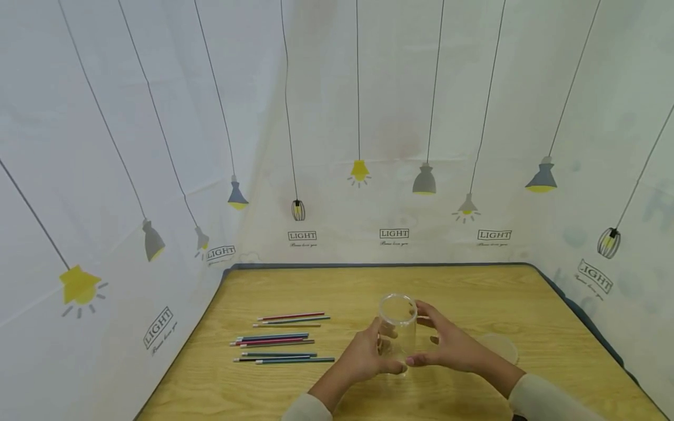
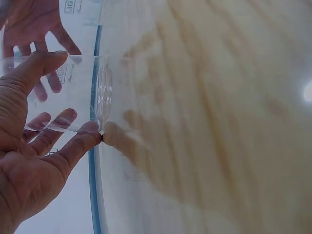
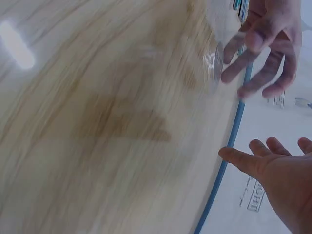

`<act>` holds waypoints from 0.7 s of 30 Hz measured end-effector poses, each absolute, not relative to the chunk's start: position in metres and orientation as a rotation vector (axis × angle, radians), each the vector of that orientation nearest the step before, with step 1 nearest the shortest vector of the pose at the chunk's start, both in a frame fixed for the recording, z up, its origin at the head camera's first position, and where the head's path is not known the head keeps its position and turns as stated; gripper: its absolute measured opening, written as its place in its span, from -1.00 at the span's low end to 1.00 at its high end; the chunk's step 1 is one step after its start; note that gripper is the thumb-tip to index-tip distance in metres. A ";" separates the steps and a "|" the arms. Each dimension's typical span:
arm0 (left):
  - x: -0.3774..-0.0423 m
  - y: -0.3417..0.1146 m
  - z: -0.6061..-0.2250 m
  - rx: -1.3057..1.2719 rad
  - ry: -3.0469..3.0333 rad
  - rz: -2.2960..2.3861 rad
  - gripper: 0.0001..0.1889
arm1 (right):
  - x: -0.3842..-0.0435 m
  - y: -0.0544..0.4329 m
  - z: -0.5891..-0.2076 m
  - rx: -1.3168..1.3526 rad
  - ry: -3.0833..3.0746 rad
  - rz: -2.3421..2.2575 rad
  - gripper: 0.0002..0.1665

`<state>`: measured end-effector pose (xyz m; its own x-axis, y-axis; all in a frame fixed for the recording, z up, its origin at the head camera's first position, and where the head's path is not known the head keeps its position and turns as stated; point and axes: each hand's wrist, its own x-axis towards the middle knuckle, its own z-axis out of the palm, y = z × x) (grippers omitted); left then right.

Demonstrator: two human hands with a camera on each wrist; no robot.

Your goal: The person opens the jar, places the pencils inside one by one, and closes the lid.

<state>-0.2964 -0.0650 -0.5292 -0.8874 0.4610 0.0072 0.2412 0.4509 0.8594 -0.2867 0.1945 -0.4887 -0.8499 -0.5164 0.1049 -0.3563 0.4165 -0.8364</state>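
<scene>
Wooden table (image 1: 463, 289): left hand (image 1: 365, 354) grips clear jar (image 1: 403, 336); right hand (image 1: 451, 344) wide beside it; pencils (image 1: 276, 341) whole in head view only.

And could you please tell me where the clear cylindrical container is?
In the head view, the container is between the left hand and right hand, right of the slim multicoloured pencils.

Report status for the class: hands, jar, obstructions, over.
Left hand gripping clear jar; right hand beside it, not gripping. Jar upright, looks empty. Pencils lie apart to the left; nothing visibly blocking.
</scene>
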 end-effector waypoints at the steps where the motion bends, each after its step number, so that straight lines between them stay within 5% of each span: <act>1: -0.297 -0.066 -0.530 0.614 2.466 1.414 -0.14 | -0.288 0.189 -0.490 -0.774 2.488 -1.443 0.36; 7: -0.297 -0.067 -0.532 0.620 2.447 1.422 -0.23 | -0.294 0.163 -0.502 -0.725 2.394 -1.674 0.28; 12: -0.292 -0.066 -0.538 0.606 2.460 1.403 -0.26 | -0.291 0.151 -0.513 -0.684 2.382 -1.747 -0.01; 21: -0.296 -0.066 -0.533 0.616 2.509 1.377 -0.13 | -0.296 0.144 -0.513 -0.621 2.435 -1.773 -0.27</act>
<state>-0.2964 -0.0660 -0.5327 -0.8897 0.4564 0.0135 0.2566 0.4752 0.8416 -0.2957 0.1436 -0.5134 -0.9164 -0.3576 0.1798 -0.2809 0.2547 -0.9253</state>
